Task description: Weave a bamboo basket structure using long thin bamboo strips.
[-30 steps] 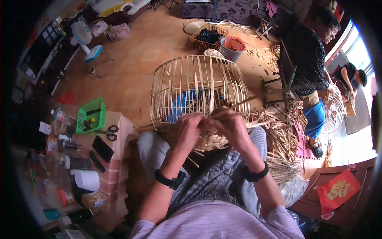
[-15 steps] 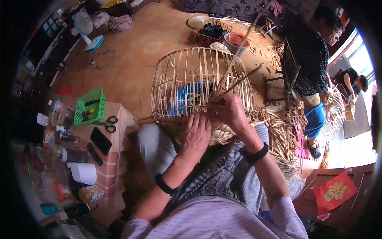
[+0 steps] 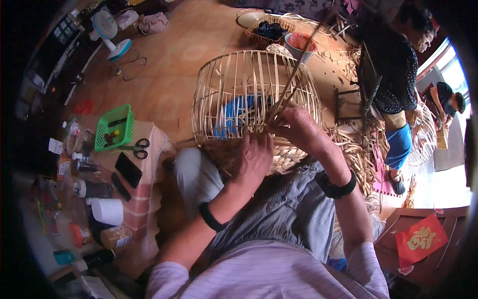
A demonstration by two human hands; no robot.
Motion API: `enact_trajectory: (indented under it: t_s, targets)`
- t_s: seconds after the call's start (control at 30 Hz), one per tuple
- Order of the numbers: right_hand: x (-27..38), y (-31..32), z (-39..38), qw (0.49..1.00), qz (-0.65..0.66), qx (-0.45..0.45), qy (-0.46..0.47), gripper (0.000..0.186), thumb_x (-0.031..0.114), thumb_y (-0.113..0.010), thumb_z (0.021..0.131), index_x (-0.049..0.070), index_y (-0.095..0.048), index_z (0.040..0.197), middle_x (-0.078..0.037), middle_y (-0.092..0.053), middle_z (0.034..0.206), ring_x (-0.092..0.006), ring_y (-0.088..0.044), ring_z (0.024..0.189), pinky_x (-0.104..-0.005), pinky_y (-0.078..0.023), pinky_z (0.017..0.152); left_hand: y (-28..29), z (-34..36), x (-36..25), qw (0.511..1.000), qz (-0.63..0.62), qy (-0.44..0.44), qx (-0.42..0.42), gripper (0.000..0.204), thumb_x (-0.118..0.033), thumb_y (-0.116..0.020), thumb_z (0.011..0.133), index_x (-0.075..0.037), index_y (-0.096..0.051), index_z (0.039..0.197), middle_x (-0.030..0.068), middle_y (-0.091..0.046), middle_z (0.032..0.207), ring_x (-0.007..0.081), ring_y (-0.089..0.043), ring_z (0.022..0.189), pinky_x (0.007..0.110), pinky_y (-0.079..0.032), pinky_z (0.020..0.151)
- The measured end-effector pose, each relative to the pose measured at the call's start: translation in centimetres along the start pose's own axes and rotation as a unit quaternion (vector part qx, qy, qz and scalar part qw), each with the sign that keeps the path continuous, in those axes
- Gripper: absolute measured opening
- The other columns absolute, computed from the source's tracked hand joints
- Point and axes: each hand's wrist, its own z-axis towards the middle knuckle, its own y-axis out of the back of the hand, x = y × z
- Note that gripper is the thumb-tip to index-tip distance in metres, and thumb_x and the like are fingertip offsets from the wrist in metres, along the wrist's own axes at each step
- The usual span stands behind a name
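Observation:
A large basket frame of thin pale strips (image 3: 256, 52) lies across my lap, its open ribs pointing away from me. Along its near side runs a thick woven band of braided straw (image 3: 286, 158). My right hand (image 3: 304, 130) pinches long dried plant strands (image 3: 294, 77), which rise up past the frame's right side. Beside it, my left hand (image 3: 255, 158) presses its fingers together on the top edge of the band; its fingertips are partly hidden, close to the right hand's fingers. Blue material (image 3: 230, 112) shows through the ribs.
On the left, a cloth-covered table holds a green plastic basket (image 3: 130, 124), scissors (image 3: 142, 148), a black phone (image 3: 128, 170) and several jars. Loose straw (image 3: 356, 159) is heaped to my right. Beyond it a person (image 3: 391, 84) stands, and another bends near the doorway (image 3: 443, 102).
My right hand has shifted slightly up and right, and the strands now stand steeper and closer together. My left hand has moved a little right along the band.

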Motion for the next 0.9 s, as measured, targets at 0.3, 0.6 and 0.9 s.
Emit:
enact_trajectory:
  t_s: [0.3, 0.6, 0.9]
  targets:
    - [-2.9, -3.6, -2.6, 0.986, -0.108, -0.128, -0.009, 0.017, 0.013, -0.076, 0.089, 0.0, -0.067, 0.094, -0.018, -0.064, 0.091, -0.0412, -0.069, 0.085, -0.0474, -0.057, 0.072, 0.0, 0.4, 2.6, 0.883, -0.433, 0.129, -0.127, 0.036, 0.006, -0.062, 0.088, 0.0, -0.064, 0.123, 0.0178, -0.066, 0.116, 0.0373, -0.066, 0.11, 0.046, -0.053, 0.094]
    - [-2.3, -5.4, -2.4, 0.956, -0.275, -0.087, -0.049, 0.018, 0.017, -0.071, 0.084, 0.004, -0.065, 0.094, -0.013, -0.067, 0.093, -0.0337, -0.071, 0.092, -0.0449, -0.058, 0.075, 1.7, 1.9, 3.4, 0.838, -0.498, 0.214, -0.066, 0.03, -0.012, -0.079, 0.089, -0.003, -0.069, 0.116, 0.014, -0.07, 0.106, 0.0326, -0.07, 0.097, 0.042, -0.056, 0.085]
    - [-2.2, -5.0, -3.2, 0.98, -0.124, -0.141, -0.072, 0.033, 0.026, -0.082, 0.079, 0.004, -0.069, 0.1, -0.016, -0.07, 0.092, -0.0381, -0.071, 0.087, -0.0461, -0.057, 0.074, 0.4, 2.6, 3.7, 0.78, -0.557, 0.267, -0.099, 0.019, -0.015, -0.077, 0.095, -0.001, -0.07, 0.106, 0.0127, -0.076, 0.09, 0.0232, -0.073, 0.081, 0.038, -0.056, 0.077]
